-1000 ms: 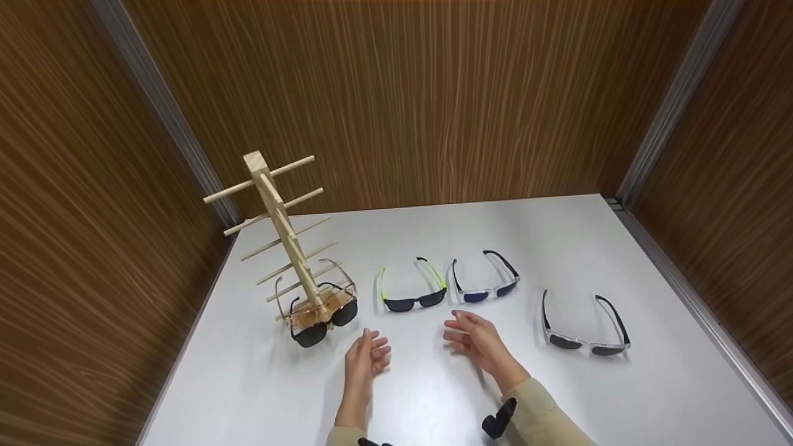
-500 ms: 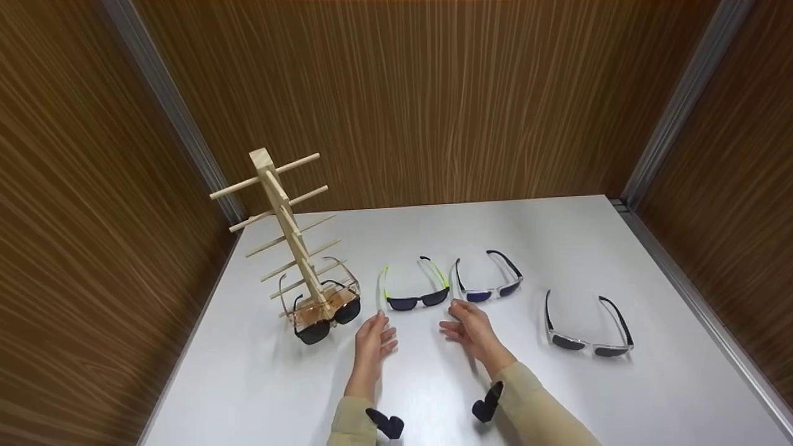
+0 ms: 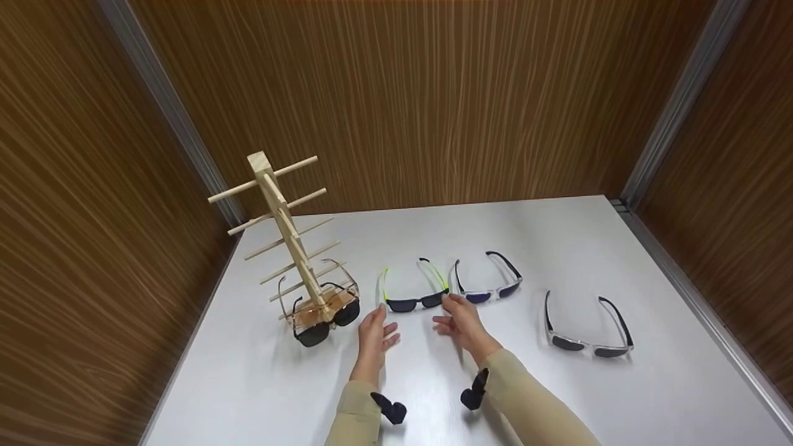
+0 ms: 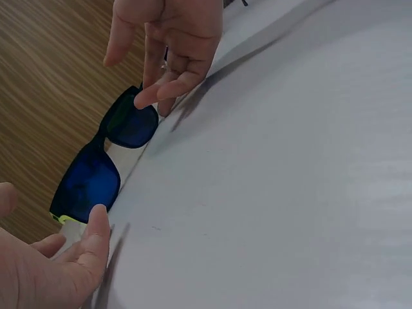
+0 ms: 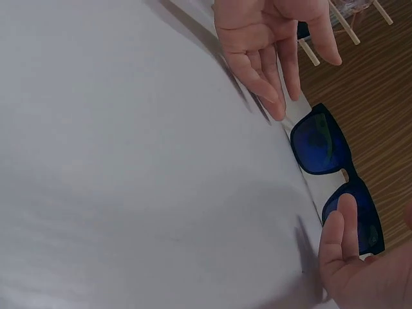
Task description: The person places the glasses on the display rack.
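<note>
Sunglasses with black front and yellow-green temples (image 3: 403, 305) lie unfolded on the white table, lenses toward me. My left hand (image 3: 373, 339) is just in front of their left end, fingers relaxed and apart. At their right end is my right hand (image 3: 463, 323), thumb and index tip right at the corner of the frame, other fingers loose. In the left wrist view the dark blue lenses (image 4: 90, 183) show between my left hand (image 4: 55, 267) and right hand (image 4: 180, 48). The right wrist view shows my right fingers (image 5: 341, 235) overlapping the nearer lens.
Clear-framed sunglasses with blue lenses (image 3: 478, 298) lie close right of my right hand. Another clear-framed pair (image 3: 567, 343) lies farther right. On the left stands a wooden peg rack (image 3: 288, 232) with black sunglasses (image 3: 313, 334) and tan-lensed glasses (image 3: 306, 318) at its bottom. Wood-grain panels surround the table.
Both hands have moved forward and closer together, to the two ends of the black and yellow-green sunglasses. The glasses stay where they were on the table.
</note>
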`<action>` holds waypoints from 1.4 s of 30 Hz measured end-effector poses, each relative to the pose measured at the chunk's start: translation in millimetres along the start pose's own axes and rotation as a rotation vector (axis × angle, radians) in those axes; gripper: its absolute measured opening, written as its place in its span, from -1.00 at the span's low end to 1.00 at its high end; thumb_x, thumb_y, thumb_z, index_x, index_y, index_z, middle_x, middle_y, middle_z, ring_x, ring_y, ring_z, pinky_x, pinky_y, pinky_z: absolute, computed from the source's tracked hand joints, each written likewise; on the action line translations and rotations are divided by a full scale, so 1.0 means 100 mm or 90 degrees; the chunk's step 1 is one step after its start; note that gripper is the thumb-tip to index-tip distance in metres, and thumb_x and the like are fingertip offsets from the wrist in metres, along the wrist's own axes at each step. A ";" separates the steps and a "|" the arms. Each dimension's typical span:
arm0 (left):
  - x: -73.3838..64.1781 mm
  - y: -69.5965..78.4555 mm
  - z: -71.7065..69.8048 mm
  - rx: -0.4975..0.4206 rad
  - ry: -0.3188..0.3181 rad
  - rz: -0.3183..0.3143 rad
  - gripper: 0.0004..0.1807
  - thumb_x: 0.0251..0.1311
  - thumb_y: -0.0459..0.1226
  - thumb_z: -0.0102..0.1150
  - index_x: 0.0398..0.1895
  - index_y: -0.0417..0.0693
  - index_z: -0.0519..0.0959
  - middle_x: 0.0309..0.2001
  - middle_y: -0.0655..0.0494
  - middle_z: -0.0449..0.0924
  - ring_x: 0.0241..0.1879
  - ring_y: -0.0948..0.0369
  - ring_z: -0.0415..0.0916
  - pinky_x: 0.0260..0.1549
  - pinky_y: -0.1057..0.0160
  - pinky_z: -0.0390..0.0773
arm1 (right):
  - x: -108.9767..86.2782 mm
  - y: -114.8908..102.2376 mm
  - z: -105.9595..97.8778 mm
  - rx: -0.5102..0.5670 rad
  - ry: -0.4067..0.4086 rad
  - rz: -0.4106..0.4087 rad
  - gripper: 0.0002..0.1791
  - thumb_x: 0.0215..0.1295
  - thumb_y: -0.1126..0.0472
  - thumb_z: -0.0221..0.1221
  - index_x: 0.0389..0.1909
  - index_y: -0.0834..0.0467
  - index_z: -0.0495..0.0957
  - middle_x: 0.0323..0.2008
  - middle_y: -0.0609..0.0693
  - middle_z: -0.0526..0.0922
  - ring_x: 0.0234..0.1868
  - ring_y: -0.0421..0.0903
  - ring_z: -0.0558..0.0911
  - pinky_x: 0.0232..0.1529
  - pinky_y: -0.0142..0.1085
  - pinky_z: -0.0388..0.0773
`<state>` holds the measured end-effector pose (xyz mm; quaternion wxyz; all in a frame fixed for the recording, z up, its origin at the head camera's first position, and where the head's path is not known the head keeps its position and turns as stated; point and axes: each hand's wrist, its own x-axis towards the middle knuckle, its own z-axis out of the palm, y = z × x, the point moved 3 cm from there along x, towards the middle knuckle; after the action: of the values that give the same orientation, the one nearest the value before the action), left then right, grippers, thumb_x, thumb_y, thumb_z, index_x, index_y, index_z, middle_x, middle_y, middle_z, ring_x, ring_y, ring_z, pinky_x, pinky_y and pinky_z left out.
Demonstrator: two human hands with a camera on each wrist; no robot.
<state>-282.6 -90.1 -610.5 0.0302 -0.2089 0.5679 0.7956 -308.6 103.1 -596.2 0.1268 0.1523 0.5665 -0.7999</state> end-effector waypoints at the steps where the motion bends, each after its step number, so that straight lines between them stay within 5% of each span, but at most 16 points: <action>1: 0.01 0.00 0.01 0.007 0.009 0.004 -0.42 0.32 -0.05 0.00 0.24 -0.26 0.27 0.14 -0.28 0.33 -0.03 -0.09 0.47 -0.23 0.12 0.58 | 0.01 0.00 0.01 0.004 0.003 0.000 -0.37 0.39 0.15 0.01 0.36 0.29 0.03 0.21 0.27 0.24 -0.41 -0.03 0.61 -0.55 -0.31 0.54; 7: 0.08 0.03 0.07 0.046 0.046 0.029 -0.55 0.31 -0.11 0.02 0.12 -0.25 0.38 -0.07 -0.22 0.43 -0.24 0.05 0.50 -0.43 0.22 0.58 | 0.06 -0.01 0.05 0.027 0.018 0.014 -0.39 0.39 0.18 0.00 0.36 0.29 0.03 0.11 0.30 0.24 -0.48 -0.07 0.57 -0.59 -0.32 0.51; 14: 0.13 0.03 0.08 0.103 0.059 0.049 -0.61 0.31 -0.14 0.01 0.07 -0.23 0.44 -0.11 -0.17 0.45 -0.31 0.10 0.48 -0.50 0.25 0.57 | 0.12 0.00 0.05 0.036 0.044 0.037 -0.51 0.39 0.17 -0.01 0.27 0.26 0.19 -0.29 0.11 0.28 -0.59 -0.12 0.53 -0.64 -0.34 0.45; 24: 0.12 0.11 0.17 0.125 0.051 0.052 -0.62 0.29 -0.14 0.03 -0.06 -0.31 0.48 -0.50 0.05 0.34 -0.56 0.23 0.29 -0.67 0.35 0.40 | 0.14 0.00 0.05 0.053 0.039 0.041 -0.59 0.40 0.18 -0.03 0.20 0.23 0.25 -0.43 0.04 0.30 -0.61 -0.12 0.49 -0.63 -0.32 0.43; 32: 0.14 0.13 0.14 0.117 0.048 0.024 -0.65 0.27 -0.15 0.06 -0.08 -0.29 0.48 -0.44 -0.01 0.42 -0.56 0.23 0.34 -0.66 0.35 0.39 | 0.12 -0.01 0.05 0.050 0.045 0.038 -0.56 0.40 0.16 -0.02 0.24 0.19 0.24 -0.52 0.01 0.40 -0.65 -0.12 0.51 -0.65 -0.30 0.45; 42: 0.15 0.16 0.08 0.098 0.028 0.005 -0.68 0.31 -0.15 0.03 -0.12 -0.27 0.47 -0.43 -0.11 0.53 -0.57 0.22 0.45 -0.69 0.34 0.42 | 0.09 0.02 0.04 0.058 0.053 0.023 -0.70 0.38 0.11 0.02 -0.03 0.21 0.29 -0.64 0.04 0.42 -0.69 -0.11 0.52 -0.69 -0.28 0.45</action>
<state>-302.7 -91.3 -599.9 0.0303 -0.2211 0.6285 0.7451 -316.8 99.0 -600.0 0.1105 0.2008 0.5313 -0.8156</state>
